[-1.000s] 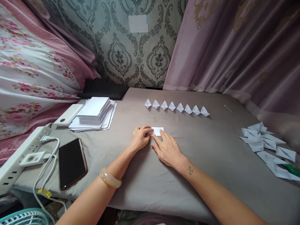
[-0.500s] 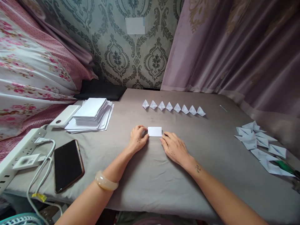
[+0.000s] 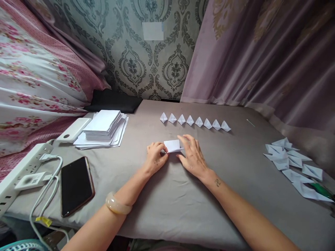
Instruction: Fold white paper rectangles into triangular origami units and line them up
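Head view: above near edge of table (image 3: 235,157), facing forward-down toward wall (image 3: 154,57).

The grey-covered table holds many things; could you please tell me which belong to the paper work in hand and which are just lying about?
Belonging: small folded paper; probably paper stack, row of folded pieces, loose folded pieces.
Lying about: phone, power strip, thin stick.

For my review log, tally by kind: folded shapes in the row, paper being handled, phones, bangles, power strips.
Folded paper shapes in the row: 8
Paper being handled: 1
Phone: 1
Bangle: 1
Power strip: 1
Total: 12
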